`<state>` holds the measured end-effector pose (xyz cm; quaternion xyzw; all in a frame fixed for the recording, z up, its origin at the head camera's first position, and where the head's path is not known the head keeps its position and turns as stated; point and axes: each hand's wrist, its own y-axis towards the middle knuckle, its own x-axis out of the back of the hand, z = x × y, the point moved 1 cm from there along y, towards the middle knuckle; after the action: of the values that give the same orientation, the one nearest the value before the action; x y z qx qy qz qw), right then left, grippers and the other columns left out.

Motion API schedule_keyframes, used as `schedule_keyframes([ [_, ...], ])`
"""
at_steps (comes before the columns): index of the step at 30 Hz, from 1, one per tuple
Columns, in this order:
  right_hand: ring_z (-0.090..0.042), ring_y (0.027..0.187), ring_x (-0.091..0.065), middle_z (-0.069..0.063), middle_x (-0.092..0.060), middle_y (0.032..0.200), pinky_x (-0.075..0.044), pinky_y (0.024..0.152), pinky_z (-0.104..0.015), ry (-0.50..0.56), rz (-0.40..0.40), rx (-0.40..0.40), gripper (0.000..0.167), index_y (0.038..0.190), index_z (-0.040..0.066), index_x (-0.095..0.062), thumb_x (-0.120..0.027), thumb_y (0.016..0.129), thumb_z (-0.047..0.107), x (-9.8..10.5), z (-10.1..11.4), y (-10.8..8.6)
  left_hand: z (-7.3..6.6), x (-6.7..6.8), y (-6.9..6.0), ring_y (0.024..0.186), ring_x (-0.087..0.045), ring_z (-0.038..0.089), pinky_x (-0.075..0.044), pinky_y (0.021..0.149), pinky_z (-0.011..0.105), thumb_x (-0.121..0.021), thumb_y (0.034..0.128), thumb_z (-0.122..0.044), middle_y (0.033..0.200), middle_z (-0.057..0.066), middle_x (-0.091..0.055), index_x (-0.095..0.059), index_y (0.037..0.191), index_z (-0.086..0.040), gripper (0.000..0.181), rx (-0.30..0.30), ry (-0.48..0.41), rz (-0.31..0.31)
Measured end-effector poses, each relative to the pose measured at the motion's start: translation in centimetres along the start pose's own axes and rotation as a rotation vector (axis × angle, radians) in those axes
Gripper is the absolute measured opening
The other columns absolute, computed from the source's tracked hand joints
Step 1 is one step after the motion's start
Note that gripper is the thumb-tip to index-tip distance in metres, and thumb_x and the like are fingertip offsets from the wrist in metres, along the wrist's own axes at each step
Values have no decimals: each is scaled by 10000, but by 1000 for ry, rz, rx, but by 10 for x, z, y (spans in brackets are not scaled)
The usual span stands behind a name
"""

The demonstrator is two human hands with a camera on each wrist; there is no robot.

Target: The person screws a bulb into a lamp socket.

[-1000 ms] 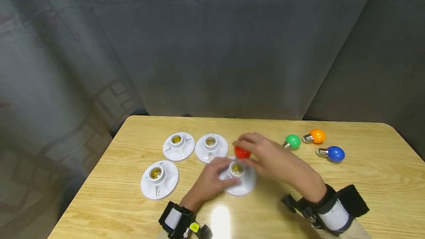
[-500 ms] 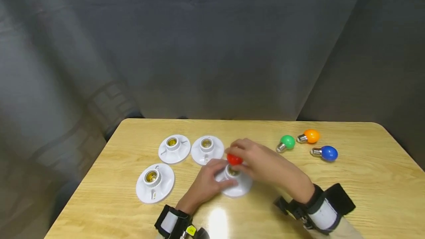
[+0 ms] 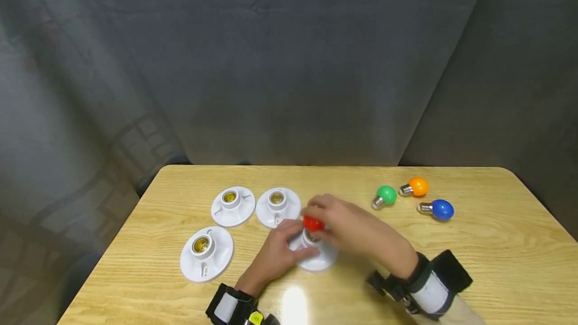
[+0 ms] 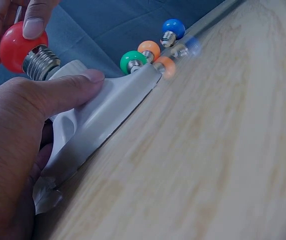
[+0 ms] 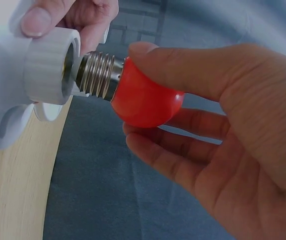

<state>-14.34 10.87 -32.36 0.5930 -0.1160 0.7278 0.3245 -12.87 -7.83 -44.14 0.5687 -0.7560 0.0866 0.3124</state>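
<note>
Well, the right hand [image 5: 228, 110] pinches a glossy round red bulb [image 5: 145, 100], its silver metal threads [image 5: 97, 75] at the mouth of a white plastic disc-based socket [image 5: 45, 70] the left hand [image 3: 274, 254] grips; entering crooked could jam it.

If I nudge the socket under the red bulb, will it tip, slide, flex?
The socket probably won't tip easily: its flange is wide and low. Without the left hand gripping it, it would likely slide: no fastening shows. It seems stiff, showing no bend under the thumb.
</note>
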Motion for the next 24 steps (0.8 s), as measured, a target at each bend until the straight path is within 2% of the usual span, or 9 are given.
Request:
schedule_keyframes([
  [10,-157,972,-630,-37,-661,1108,-582,814,-288,-24,36,-21,310,1105,141,-695,-769,805,167,-7,2,2,0,0,-1,1186,-562,102,-463,1036,404,-757,776,-498,1296,-101,-629,-656,1230,-309,502,25,-12,11],
  [18,-147,977,-616,-25,-655,1122,-577,824,-294,-39,62,-51,317,1113,163,-690,-767,806,155,-10,3,1,1,0,0,1195,-561,104,-461,1042,397,-754,780,-495,1313,-99,-622,-656,1237,-286,511,19,-6,13],
  [24,-142,960,-614,-23,-659,1101,-576,819,-286,-47,61,-45,301,1104,162,-689,-761,812,148,-12,4,1,1,0,-1,1191,-561,98,-463,1040,391,-768,773,-474,1314,-104,-623,-656,1241,-281,519,9,-3,12],
])
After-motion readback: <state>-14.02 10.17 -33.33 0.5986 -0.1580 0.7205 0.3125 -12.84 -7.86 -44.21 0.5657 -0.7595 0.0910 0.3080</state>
